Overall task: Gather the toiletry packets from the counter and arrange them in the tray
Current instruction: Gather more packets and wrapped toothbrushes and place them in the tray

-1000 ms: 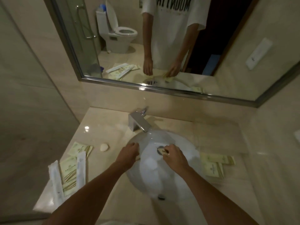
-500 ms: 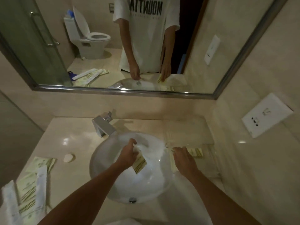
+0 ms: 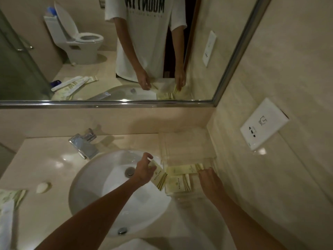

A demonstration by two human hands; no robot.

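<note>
Two hands work: left hand pinches a packet, right hand fingers curled on tray packets.

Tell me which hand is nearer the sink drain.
Left. The left hand hovers just right of the sink drain, holding a packet; the right hand is farther right, over the tray.
</note>
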